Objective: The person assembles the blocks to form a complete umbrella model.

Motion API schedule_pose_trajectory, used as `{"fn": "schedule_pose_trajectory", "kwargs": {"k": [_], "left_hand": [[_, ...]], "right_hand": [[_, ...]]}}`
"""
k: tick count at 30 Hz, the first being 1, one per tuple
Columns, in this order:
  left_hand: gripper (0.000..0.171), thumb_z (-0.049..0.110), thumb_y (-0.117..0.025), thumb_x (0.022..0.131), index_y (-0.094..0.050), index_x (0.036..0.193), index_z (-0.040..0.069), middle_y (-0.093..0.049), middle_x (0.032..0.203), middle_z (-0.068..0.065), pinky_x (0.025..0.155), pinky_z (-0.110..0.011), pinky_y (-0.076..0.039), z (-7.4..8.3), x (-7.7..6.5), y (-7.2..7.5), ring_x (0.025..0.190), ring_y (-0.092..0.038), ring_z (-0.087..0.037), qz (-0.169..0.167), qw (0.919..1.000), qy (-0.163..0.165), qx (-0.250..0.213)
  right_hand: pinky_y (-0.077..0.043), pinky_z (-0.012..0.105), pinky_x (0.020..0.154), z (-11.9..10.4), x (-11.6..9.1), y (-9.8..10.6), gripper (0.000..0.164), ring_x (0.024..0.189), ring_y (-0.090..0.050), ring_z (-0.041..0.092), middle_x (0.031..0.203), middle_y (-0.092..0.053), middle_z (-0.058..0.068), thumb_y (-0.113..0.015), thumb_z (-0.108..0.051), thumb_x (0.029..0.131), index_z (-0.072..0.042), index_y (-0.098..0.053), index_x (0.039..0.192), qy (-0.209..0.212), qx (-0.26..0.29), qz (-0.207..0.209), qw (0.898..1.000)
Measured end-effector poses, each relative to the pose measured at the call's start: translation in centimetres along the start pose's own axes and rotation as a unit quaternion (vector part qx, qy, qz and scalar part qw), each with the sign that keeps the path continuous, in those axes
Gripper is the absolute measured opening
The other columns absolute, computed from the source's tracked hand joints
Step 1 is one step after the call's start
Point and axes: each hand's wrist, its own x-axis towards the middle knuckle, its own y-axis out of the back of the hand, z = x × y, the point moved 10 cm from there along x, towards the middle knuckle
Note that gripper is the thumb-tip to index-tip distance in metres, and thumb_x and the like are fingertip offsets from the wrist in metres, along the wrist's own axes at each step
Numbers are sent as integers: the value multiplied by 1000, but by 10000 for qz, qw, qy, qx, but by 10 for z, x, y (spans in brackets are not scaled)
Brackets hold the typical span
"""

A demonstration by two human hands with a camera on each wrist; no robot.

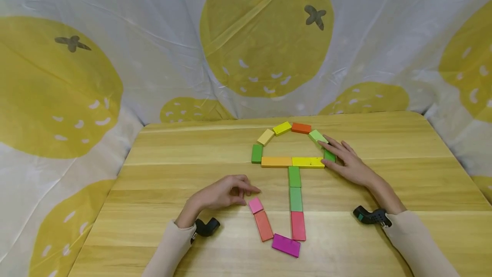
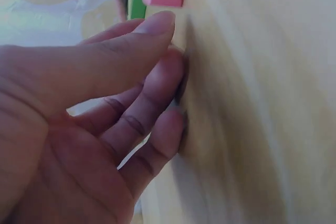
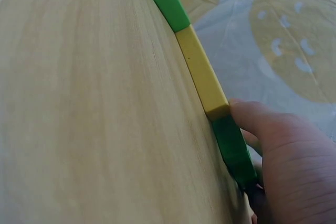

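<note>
Flat coloured blocks lie on a wooden table in an umbrella-like outline. My right hand (image 1: pixel 349 165) reaches over its right end with fingers extended. Its fingertips lie at the light green block (image 1: pixel 317 136), and its thumb is by the junction of the yellow block (image 1: pixel 307 163) and the dark green block (image 3: pixel 233 150), which the hand partly covers. My left hand (image 1: pixel 226 191) hovers low over the table, fingers loosely bent with nothing between them. Just beyond its fingertips sits a small pink block (image 1: pixel 255 204), touching a coral block (image 1: pixel 263 226).
A purple block (image 1: pixel 286 245) lies at the lower end of the upright row, beside a red block (image 1: pixel 297 225). Orange (image 1: pixel 276 162), red-orange (image 1: pixel 301 128) and several other blocks form the upper part. A patterned curtain (image 1: pixel 265 33) hangs behind the table (image 1: pixel 173 140).
</note>
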Motion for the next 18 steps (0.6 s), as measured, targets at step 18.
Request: {"fn": "schedule_pose_trajectory", "kwargs": {"k": [18], "left_hand": [[46, 22, -57, 107, -54, 148, 2, -42, 161, -21, 123, -67, -22, -4, -16, 82, 151, -37, -42, 3109, 9428, 449, 1111]], "right_hand": [[-4, 76, 122, -4, -8, 19, 77, 157, -12, 52, 172, -12, 25, -61, -35, 105, -8, -23, 165, -607, 6, -54, 9981]]}}
